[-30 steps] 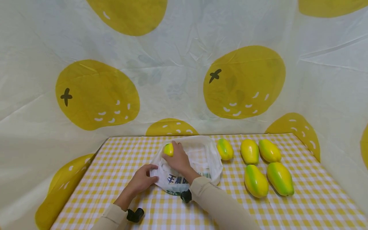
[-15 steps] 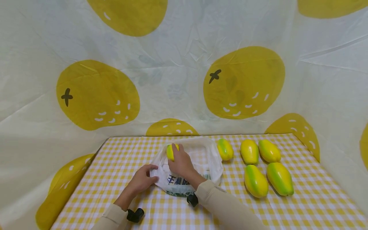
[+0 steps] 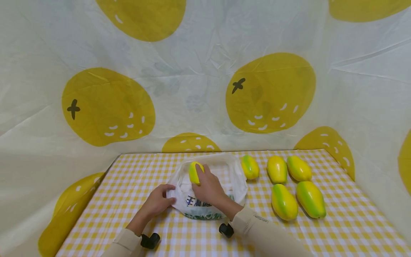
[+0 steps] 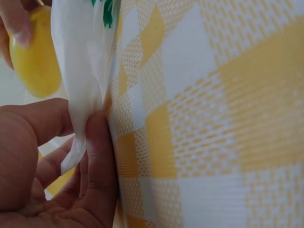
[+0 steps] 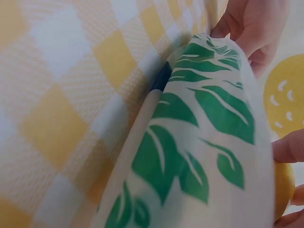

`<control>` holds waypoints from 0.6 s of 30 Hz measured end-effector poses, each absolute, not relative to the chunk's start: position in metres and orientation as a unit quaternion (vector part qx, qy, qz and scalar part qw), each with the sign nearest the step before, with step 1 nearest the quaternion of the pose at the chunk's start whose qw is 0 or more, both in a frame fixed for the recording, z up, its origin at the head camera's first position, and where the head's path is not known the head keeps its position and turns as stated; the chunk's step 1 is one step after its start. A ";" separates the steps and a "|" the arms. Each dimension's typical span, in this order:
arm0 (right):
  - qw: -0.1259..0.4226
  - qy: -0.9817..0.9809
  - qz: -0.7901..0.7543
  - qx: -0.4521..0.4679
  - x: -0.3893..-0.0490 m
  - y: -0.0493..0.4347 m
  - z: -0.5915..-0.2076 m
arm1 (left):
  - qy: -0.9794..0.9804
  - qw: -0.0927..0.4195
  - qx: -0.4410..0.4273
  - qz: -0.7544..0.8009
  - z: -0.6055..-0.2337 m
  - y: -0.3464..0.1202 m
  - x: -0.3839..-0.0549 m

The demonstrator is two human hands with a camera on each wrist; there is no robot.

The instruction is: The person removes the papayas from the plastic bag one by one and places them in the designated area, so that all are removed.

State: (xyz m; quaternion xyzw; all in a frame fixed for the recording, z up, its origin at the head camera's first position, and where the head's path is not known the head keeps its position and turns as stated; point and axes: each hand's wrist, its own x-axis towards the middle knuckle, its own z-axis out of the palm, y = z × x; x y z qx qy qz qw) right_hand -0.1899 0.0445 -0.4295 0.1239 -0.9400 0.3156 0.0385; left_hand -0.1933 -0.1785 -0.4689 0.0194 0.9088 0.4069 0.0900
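A white plastic bag (image 3: 239, 182) with dark lettering and green leaf print lies on the table, its mouth spread wide. My left hand (image 3: 159, 200) pinches the bag's left rim between thumb and fingers, with a fold of the plastic showing in the left wrist view. My right hand (image 3: 208, 186) grips a yellow papaya (image 3: 194, 173) over the bag's opening, toward its left side. In the right wrist view, the leaf-printed side of the bag (image 5: 190, 128) partly covers the papaya (image 5: 284, 185).
Several yellow-green papayas stand right of the bag, the nearest papaya (image 3: 250, 167) right beside its rim. The front papaya (image 3: 284, 202) lies near my right forearm. A yellow checked cloth (image 3: 128, 178) covers the table, and a fruit-printed sheet (image 3: 192, 107) hangs behind it.
My right hand has shifted slightly right and toward me with the papaya in its grip. The left hand keeps its hold on the bag's rim.
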 end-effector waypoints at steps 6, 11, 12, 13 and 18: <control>0.053 -0.939 0.311 0.133 -0.177 0.055 -0.424 | 0.908 0.092 0.023 0.407 -0.468 -0.179 -0.192; 0.062 -0.937 0.314 0.140 -0.168 0.061 -0.418 | 0.907 0.087 0.025 0.411 -0.470 -0.180 -0.193; 0.062 -0.938 0.313 0.138 -0.166 0.062 -0.417 | 0.906 0.087 0.026 0.412 -0.470 -0.179 -0.193; 0.062 -0.938 0.311 0.136 -0.165 0.063 -0.416 | 0.906 0.086 0.029 0.413 -0.470 -0.179 -0.193; 0.063 -0.942 0.304 0.130 -0.156 0.068 -0.411 | 0.906 0.087 0.023 0.414 -0.471 -0.180 -0.193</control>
